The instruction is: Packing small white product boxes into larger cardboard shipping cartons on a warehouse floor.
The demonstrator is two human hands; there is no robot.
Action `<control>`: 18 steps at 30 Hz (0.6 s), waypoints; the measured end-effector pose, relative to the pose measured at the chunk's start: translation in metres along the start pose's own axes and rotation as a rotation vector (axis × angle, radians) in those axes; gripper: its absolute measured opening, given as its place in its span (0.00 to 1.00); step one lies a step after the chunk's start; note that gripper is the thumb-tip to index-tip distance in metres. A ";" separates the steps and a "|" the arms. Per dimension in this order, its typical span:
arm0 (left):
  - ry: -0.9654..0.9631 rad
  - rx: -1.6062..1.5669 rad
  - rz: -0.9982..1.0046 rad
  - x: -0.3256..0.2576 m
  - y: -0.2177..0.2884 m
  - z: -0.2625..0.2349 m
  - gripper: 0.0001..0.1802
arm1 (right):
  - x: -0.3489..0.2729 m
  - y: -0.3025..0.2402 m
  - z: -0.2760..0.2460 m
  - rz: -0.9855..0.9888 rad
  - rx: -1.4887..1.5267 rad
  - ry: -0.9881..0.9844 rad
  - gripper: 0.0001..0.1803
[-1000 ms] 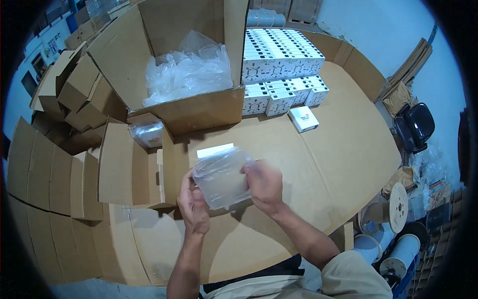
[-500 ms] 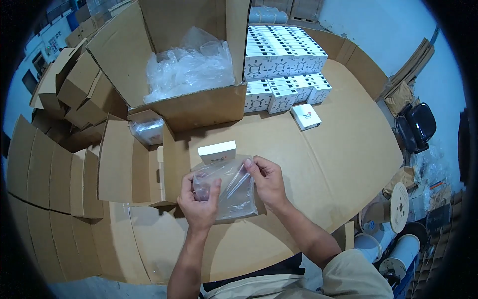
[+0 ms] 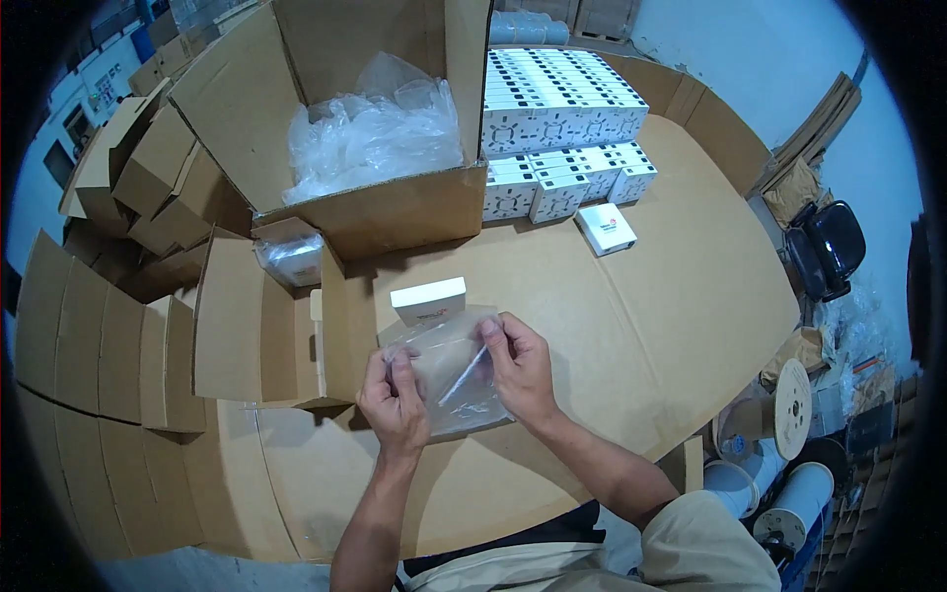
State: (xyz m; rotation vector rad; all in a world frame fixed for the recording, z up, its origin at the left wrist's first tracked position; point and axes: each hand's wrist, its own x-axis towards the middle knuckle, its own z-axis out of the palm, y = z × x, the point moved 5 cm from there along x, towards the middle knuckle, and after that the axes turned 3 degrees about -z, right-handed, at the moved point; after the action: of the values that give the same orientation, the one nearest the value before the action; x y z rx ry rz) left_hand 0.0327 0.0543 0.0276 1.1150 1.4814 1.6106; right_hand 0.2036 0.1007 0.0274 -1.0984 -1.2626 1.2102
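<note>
A clear plastic bag [image 3: 456, 380] is stretched between my two hands above the cardboard-covered table. My left hand [image 3: 395, 400] pinches its left upper corner between thumb and fingers. On the other side, my right hand [image 3: 520, 367] grips the upper right edge, thumb on top. Just beyond the bag stands a small white box [image 3: 428, 299], its lower part covered by the plastic. Another white box [image 3: 606, 229] lies alone farther off to the right.
A large open carton [image 3: 370, 212] full of clear plastic bags [image 3: 380, 138] stands at the back left. In front of it is a smaller open carton [image 3: 232, 321] with a wrapped item inside. Stacked white patterned boxes [image 3: 567, 109] fill the far middle. Cable reels [image 3: 792, 409] stand right of the table.
My left hand has shifted slightly right and its thumb has moved over the bag's corner. My right hand has moved slightly left and down, and the bag's folds have changed.
</note>
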 end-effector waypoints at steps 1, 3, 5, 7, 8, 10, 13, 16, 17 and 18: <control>0.001 0.000 0.000 0.001 0.001 0.002 0.13 | 0.000 0.000 -0.001 -0.048 -0.056 0.035 0.17; 0.103 0.018 0.020 0.002 0.002 0.000 0.18 | -0.003 -0.004 0.000 -0.096 -0.113 0.069 0.17; 0.117 0.006 0.003 0.003 0.000 -0.003 0.20 | -0.007 -0.003 0.003 0.071 -0.046 0.072 0.17; 0.131 -0.004 -0.012 0.004 -0.002 -0.004 0.21 | -0.006 -0.007 0.005 0.004 -0.061 0.058 0.18; 0.181 0.033 0.056 0.006 0.000 -0.005 0.20 | -0.005 -0.011 0.006 -0.063 -0.076 0.045 0.18; 0.231 0.071 0.125 0.006 0.002 -0.008 0.19 | -0.004 -0.003 0.008 -0.052 -0.096 0.008 0.18; 0.159 0.188 0.093 0.003 -0.002 -0.009 0.15 | -0.002 0.002 0.007 -0.100 -0.159 -0.021 0.18; 0.170 0.272 0.295 0.000 0.002 -0.003 0.13 | -0.001 -0.004 0.006 -0.107 -0.162 0.016 0.18; 0.164 0.253 0.251 -0.001 0.001 -0.002 0.15 | -0.001 -0.004 0.006 -0.058 -0.124 0.045 0.18; 0.156 0.232 0.206 -0.001 0.000 0.000 0.17 | -0.001 -0.002 0.006 -0.058 -0.125 0.048 0.18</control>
State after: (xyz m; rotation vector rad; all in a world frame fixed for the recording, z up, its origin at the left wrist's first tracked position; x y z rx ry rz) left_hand 0.0331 0.0534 0.0276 1.3326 1.7377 1.7311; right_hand 0.1974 0.0990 0.0296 -1.1665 -1.3387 1.0674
